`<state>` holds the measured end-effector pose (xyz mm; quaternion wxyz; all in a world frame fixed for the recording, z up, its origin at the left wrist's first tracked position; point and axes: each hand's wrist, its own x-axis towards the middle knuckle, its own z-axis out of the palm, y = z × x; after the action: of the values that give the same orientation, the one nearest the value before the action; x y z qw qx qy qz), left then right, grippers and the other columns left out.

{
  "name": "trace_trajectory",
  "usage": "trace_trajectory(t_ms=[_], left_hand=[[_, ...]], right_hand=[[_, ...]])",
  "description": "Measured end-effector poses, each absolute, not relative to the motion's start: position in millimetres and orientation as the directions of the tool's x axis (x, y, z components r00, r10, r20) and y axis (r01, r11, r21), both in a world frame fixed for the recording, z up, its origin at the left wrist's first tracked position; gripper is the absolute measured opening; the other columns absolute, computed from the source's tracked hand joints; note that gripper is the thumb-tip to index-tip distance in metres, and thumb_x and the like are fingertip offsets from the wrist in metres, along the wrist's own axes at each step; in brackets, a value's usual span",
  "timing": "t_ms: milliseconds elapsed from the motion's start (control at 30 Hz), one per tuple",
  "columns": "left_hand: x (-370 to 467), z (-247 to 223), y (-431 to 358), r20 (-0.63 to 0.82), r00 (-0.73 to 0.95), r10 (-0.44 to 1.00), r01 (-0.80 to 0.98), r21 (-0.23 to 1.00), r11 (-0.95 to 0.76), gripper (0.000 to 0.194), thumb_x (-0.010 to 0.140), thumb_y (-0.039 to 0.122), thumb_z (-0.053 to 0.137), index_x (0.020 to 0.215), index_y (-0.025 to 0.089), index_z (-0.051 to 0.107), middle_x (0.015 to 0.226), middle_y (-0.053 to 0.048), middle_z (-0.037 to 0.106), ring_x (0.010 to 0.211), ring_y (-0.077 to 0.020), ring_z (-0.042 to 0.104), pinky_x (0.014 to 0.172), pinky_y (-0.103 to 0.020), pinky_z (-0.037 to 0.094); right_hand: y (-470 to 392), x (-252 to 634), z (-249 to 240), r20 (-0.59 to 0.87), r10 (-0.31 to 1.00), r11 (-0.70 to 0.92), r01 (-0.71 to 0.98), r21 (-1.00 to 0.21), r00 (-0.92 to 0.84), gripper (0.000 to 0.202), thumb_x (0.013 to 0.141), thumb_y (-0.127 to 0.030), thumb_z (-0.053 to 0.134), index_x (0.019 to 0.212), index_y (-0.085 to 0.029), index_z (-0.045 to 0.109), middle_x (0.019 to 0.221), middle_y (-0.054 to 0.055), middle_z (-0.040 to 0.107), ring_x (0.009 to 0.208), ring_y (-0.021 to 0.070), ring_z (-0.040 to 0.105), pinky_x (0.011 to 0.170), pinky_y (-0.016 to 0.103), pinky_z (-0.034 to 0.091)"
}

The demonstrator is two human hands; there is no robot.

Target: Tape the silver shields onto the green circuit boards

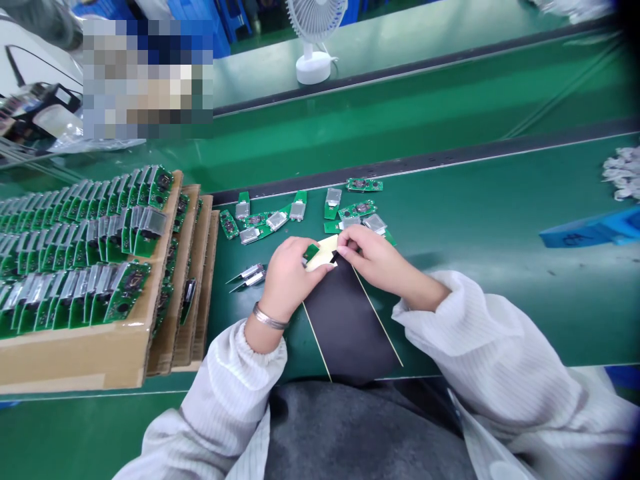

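A black sheet with pale yellow edges (350,323) lies on the green table in front of me. My left hand (291,277) holds a green circuit board (311,253), mostly hidden by the fingers, and its thumb rests on the sheet's pale yellow end (325,251). My right hand (373,259) pinches at a small black piece (335,255) beside that end. Just beyond both hands lie several loose circuit boards (277,221) with silvery parts. Two more boards (249,277) stand on edge left of my left hand.
Stacked cardboard trays (75,360) on the left carry rows of circuit boards. A white fan (313,67) stands on the far ledge. At the right are a blue object (590,230) and a white bundle (623,173). A blurred-out person is at the upper left.
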<state>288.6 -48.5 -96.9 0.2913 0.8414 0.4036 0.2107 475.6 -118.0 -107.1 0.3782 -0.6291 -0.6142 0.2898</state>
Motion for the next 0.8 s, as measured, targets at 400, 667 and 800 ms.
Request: trace_trajectory(t_ms=[400,667,800], left_hand=[[290.8,-90.0,-67.3,0.013,0.351,0.936,0.197,0.976,-0.088,0.025,0.075,0.023,0.076,0.096,0.021,0.063,0.078,0.001,0.071,0.076,-0.0159,0.069,0.075,-0.030,0.054],[288.8,-94.6,-67.2,0.011,0.370,0.929,0.215,0.972,-0.097,0.022,0.077,0.025,0.076,0.096,0.022,0.065,0.094,-0.003,0.073,0.083,-0.0168,0.069,0.079,-0.031,0.055],[288.1,-96.2,-66.3,-0.122,0.398,0.909,0.009,0.992,0.128,0.021,0.085,0.027,0.059,0.103,0.021,0.068,0.097,-0.005,0.072,0.064,-0.0124,0.060,0.060,-0.029,0.051]], right_hand=[[-124.1,462.4,-98.1,-0.020,0.973,-0.047,0.110,-0.993,0.230,0.015,0.091,-0.036,0.062,0.093,-0.021,0.064,0.089,0.004,0.069,0.076,0.0166,0.063,0.068,0.031,0.051],[-128.2,459.1,-89.6,0.147,0.965,0.044,0.418,-0.908,0.218,0.011,0.091,-0.027,0.064,0.082,-0.021,0.068,0.084,0.004,0.069,0.068,0.0159,0.059,0.060,0.030,0.047],[-130.3,464.2,-86.7,0.263,0.861,0.058,0.429,-0.901,0.435,0.012,0.092,-0.024,0.066,0.080,-0.023,0.068,0.090,0.005,0.071,0.076,0.0185,0.064,0.062,0.032,0.050]])
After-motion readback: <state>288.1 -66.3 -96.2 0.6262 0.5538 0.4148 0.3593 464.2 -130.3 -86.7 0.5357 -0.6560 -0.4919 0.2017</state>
